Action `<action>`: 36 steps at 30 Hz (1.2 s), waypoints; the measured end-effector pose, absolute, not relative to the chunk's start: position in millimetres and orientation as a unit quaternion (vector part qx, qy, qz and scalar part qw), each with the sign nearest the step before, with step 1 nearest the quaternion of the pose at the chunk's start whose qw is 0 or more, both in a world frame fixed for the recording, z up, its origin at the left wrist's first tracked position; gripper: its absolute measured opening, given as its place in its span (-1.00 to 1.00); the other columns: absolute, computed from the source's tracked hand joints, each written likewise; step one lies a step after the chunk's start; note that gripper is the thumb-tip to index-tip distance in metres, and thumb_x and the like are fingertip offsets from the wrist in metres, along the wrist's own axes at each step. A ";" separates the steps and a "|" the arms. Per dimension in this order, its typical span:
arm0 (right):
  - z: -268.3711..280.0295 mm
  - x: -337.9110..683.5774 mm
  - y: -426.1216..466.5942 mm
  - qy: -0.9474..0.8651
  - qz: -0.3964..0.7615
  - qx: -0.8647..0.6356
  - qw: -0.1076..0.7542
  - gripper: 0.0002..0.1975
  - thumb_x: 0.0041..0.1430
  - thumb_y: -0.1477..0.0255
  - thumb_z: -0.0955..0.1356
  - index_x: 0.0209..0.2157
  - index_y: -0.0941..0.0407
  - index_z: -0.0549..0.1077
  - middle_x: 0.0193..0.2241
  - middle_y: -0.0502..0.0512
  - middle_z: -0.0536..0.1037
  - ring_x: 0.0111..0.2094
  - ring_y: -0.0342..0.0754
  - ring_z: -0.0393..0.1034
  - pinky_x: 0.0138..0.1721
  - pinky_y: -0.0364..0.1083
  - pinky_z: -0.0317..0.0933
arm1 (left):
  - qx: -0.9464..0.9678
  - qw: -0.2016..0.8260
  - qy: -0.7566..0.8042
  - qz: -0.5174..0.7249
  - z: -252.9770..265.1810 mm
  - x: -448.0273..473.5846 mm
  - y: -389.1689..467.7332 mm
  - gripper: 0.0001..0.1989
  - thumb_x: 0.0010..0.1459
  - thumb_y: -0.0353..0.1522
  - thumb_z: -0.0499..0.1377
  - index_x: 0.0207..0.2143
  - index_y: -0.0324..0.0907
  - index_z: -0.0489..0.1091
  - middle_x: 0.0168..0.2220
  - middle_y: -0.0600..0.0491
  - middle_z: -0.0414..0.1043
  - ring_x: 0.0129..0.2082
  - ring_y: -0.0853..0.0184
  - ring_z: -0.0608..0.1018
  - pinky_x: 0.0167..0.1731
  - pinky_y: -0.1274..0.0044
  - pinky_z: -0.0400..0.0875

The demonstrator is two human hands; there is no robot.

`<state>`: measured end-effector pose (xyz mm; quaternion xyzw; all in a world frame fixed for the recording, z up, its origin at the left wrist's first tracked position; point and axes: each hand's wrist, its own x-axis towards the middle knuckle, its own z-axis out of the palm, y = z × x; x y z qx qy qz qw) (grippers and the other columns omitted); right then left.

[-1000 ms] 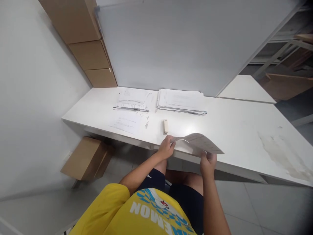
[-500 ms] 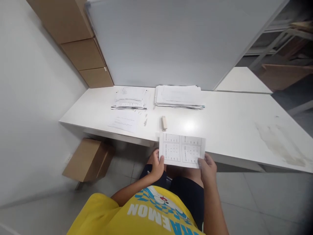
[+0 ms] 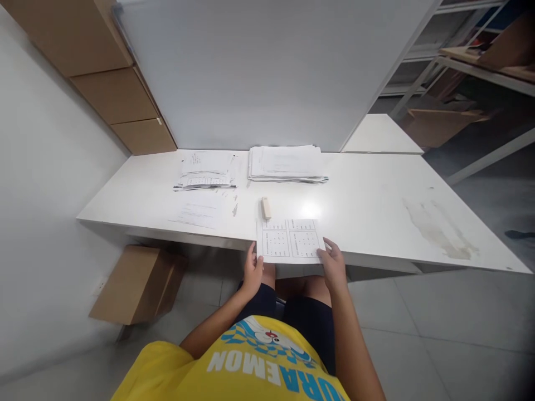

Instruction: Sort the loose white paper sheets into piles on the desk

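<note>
A printed sheet of paper (image 3: pixel 288 241), marked with boxed tables, lies between my two hands over the front edge of the white desk. My left hand (image 3: pixel 252 273) grips its lower left corner, thumb on top and fingers underneath. At the right edge, my right hand (image 3: pixel 333 263) pinches the sheet the same way. Just beyond the sheet's far edge a beige stapler (image 3: pixel 266 208) rests on the desk. Whether the paper is one sheet or several together, I cannot tell.
A thick paper stack (image 3: pixel 288 162) sits at the back of the white desk (image 3: pixel 368 200). Left of it are a smaller paper pile (image 3: pixel 204 171) and a loose sheet (image 3: pixel 196 211). Cardboard boxes (image 3: pixel 125 97) stand at the left wall; another box (image 3: pixel 125 284) is below. A pale panel (image 3: pixel 251 72) rises behind.
Both hands have carried the paper forward, away from my body, so more of it is over the desk near the stapler. The camera view has shifted to the right.
</note>
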<state>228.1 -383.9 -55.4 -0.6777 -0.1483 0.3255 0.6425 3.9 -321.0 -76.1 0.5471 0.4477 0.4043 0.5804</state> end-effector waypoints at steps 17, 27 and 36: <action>-55.0 257.0 -379.7 -0.146 0.335 -0.683 0.632 -0.30 -0.22 0.25 0.42 0.05 0.16 0.43 -0.27 0.12 0.56 -0.44 -0.07 0.33 -0.54 -0.14 0.15 | 0.876 0.246 0.250 0.331 -33.9 40.8 -236.5 -0.62 0.26 -0.37 -0.05 0.05 -0.15 0.40 0.07 -0.12 0.43 0.16 0.12 0.39 0.12 0.17 0.31; -65.7 251.7 -367.9 -0.102 0.307 -0.691 0.647 -0.34 -0.22 0.19 0.39 -0.02 0.17 0.44 -0.19 0.17 0.59 -0.41 -0.01 0.43 -0.65 -0.18 0.14 | 0.889 0.179 0.251 0.340 -49.0 53.5 -205.5 -0.49 0.10 -0.60 -0.04 0.09 -0.25 0.37 0.18 -0.13 0.35 0.28 0.17 0.27 0.21 0.18 0.29; -78.1 253.0 -368.0 -0.109 0.301 -0.680 0.660 -0.43 -0.19 0.19 0.41 -0.09 0.14 0.47 -0.19 0.19 0.60 -0.28 0.11 0.48 -0.54 -0.09 0.30 | 0.884 0.187 0.267 0.336 -50.7 49.3 -198.3 -0.55 0.08 -0.62 -0.01 -0.07 -0.17 0.49 0.08 -0.03 0.46 0.18 0.21 0.42 0.11 0.19 0.42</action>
